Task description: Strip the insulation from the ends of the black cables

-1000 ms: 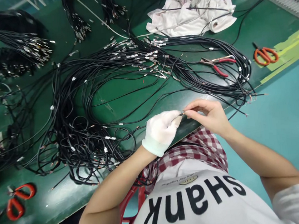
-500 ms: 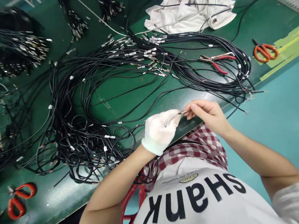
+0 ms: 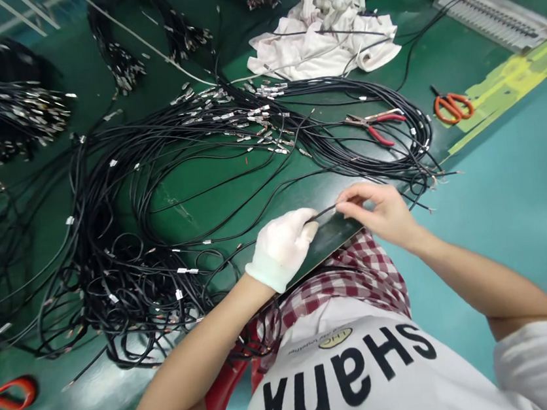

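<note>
My left hand (image 3: 282, 243), in a white glove, is closed on a thin black cable (image 3: 324, 213) near the table's front edge. Bare, my right hand (image 3: 373, 212) pinches the same cable at its end between thumb and fingertips, which hide the tip. A short black stretch shows between the two hands. Behind them a large loop of black cables (image 3: 185, 126) with small silver terminals and white tags spreads over the green table (image 3: 213, 192). To the left lies a tangled heap of cables (image 3: 130, 294).
Red-handled pliers (image 3: 378, 128) rest on the cable loop. Orange-handled scissors (image 3: 453, 107) lie near yellow tape (image 3: 493, 94), others at the left front (image 3: 10, 409). White cloths (image 3: 323, 38) and a metal slotted fixture (image 3: 499, 18) stand farther back. Cable bundles (image 3: 39, 103) lie at far left.
My hands have moved slightly apart, and more black cable shows between them. My right fingers now pinch the cable's end. The view has shifted right.
</note>
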Demonstrator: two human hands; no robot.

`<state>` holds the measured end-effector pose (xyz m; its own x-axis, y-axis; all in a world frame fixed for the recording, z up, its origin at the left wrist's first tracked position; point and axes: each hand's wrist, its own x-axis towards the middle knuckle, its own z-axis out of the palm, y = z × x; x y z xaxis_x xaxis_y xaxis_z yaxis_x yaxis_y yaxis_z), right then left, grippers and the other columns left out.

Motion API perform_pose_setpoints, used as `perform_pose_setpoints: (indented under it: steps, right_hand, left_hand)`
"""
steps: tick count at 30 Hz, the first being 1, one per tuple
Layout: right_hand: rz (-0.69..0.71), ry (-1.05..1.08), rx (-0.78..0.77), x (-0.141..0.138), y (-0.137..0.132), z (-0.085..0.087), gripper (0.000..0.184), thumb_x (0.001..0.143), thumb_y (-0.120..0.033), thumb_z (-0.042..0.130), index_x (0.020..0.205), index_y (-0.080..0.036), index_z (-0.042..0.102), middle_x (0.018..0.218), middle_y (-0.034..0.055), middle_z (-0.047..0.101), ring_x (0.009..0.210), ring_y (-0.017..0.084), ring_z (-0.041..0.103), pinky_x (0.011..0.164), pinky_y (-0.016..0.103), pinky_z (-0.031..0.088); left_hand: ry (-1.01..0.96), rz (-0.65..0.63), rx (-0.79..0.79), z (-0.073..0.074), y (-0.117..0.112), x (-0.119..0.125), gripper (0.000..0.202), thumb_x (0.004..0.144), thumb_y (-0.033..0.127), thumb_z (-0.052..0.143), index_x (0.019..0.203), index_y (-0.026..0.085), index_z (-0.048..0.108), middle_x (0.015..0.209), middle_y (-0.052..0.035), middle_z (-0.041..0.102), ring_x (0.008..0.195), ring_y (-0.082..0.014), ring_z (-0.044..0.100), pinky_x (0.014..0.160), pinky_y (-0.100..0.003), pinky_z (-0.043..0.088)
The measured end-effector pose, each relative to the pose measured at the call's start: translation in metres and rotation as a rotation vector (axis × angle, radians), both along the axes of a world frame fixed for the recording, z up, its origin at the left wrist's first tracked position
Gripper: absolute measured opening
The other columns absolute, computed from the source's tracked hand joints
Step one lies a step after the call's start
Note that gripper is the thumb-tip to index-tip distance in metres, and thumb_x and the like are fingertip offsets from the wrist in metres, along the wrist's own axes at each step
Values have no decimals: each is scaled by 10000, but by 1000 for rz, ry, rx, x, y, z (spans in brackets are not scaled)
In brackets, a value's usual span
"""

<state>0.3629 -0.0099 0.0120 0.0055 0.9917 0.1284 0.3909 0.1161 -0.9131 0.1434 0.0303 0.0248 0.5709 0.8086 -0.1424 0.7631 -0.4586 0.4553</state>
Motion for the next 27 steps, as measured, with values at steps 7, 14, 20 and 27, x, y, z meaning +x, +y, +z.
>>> perform_pose_setpoints:
  steps: [7,14,20,27]
  right_hand:
    - [-116,-306,143,64,47,-4,128,876,-319,659,875,-224,744,1014,53,740,945,224,665,743,341,503]
    - [-89,-186,-11,63,69,-21,218,848,-396,681,877,-202,774,856,48,764,745,209,702,731,360,554]
    - [-133,45,56,65,96,-10,213,781,-409,757,845,-207,784,842,58,767,745,232,729,757,377,588]
    - [-51,201,2,68,182,-2,275,710,-406,831,831,-169,764,756,60,736,724,195,700,716,330,576]
  left_hand:
    - [294,34,441,-2,25,-1,284,937,252,526,1208,217,604,1312,-123,579,1201,-330,502,932,-455,403]
    - [490,138,344,-24,45,6,377,938,211,480,1312,169,495,1063,-144,633,1013,-306,581,832,-414,422]
    - [440,161,338,-16,65,1,270,974,229,426,1202,195,566,1032,-119,652,987,-284,626,835,-391,434]
    - [324,259,279,-18,101,11,287,946,313,518,1198,194,587,1143,-122,625,1020,-276,630,861,-371,476]
